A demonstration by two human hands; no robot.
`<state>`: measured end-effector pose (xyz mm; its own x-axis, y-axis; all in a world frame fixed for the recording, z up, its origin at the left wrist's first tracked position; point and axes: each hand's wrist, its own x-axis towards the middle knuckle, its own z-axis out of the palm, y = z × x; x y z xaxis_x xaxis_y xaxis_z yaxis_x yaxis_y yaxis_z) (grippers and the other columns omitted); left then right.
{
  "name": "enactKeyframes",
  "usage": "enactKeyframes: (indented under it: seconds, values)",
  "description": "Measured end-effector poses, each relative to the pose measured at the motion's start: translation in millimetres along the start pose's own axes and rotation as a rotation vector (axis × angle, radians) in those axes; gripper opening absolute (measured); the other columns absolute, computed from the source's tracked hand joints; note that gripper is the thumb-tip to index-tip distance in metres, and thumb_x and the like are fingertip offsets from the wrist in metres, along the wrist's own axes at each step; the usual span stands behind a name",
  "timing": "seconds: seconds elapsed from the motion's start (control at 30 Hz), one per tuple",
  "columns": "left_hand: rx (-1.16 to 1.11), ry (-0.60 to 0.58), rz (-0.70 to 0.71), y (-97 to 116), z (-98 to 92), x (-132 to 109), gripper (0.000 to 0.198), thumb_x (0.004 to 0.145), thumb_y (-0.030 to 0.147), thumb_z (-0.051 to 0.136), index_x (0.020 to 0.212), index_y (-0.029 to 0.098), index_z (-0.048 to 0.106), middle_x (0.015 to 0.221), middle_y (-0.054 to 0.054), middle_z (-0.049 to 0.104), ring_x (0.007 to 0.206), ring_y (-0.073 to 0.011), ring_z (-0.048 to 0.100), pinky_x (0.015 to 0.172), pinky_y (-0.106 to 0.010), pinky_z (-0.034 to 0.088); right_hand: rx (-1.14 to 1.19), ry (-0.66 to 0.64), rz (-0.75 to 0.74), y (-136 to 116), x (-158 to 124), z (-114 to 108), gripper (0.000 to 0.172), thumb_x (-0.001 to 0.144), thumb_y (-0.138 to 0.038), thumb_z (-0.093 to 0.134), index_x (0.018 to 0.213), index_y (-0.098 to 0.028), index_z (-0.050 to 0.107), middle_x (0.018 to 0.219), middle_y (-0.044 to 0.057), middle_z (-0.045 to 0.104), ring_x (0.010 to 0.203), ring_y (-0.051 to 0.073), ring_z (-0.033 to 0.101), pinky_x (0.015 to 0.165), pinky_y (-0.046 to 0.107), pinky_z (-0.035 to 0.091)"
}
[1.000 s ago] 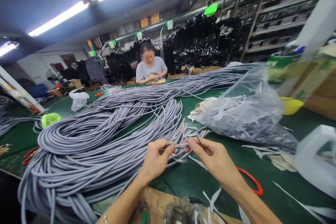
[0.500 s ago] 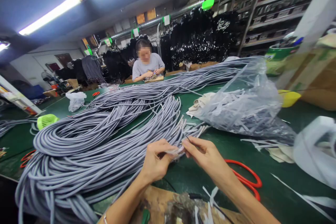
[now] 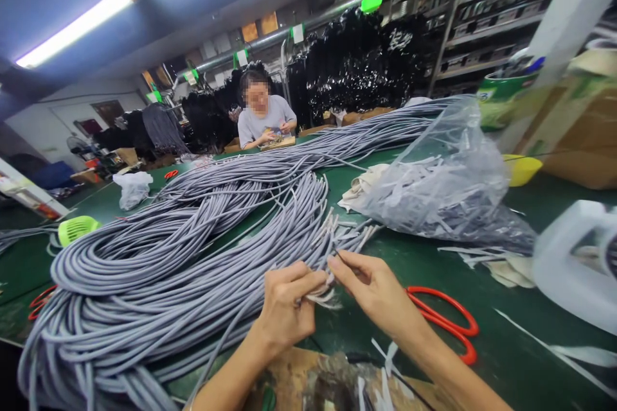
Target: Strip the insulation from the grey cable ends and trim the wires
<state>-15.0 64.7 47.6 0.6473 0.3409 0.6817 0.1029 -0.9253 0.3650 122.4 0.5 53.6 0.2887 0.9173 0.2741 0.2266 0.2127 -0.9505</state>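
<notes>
My left hand (image 3: 288, 303) is closed around the end of a grey cable, and pale loose strands (image 3: 325, 297) stick out past its fingers. Close beside it, my right hand (image 3: 369, 282) pinches a thin dark pointed tool (image 3: 339, 256); its exact kind is too small to make out. The right fingertips are near the strands, and I cannot tell whether they touch them. A large coiled bundle of grey cables (image 3: 193, 270) lies to the left and beyond, its stripped pale ends (image 3: 332, 228) just past my hands.
Red-handled scissors (image 3: 471, 329) lie right of my right forearm. A worn board (image 3: 284, 372) with white strips is below my hands. A clear bag of scraps (image 3: 424, 199) and a white jug (image 3: 554, 270) stand on the right. Across the green table (image 3: 409, 263) sits another person (image 3: 270, 119).
The view has shifted slightly to the right. My left fingers have moved along the cable end, and the pale strands now hang lower and spread out. The right hand keeps its pinch.
</notes>
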Motion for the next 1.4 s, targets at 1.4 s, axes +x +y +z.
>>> enactKeyframes:
  seconds: [1.4]
  values:
    - [0.086,0.297,-0.038,8.6,-0.3,1.3,0.021,0.080,0.009,0.051,0.091,0.015,0.068,0.068,-0.005,0.066,0.057,-0.0119,0.060,0.053,-0.021,0.047,-0.406,0.356,-0.328,-0.2,-15.1,1.5,0.036,0.085,-0.041,0.049,0.058,-0.018,0.059,0.049,-0.003,0.051,0.042,0.009,0.043,0.043,0.020,0.034]
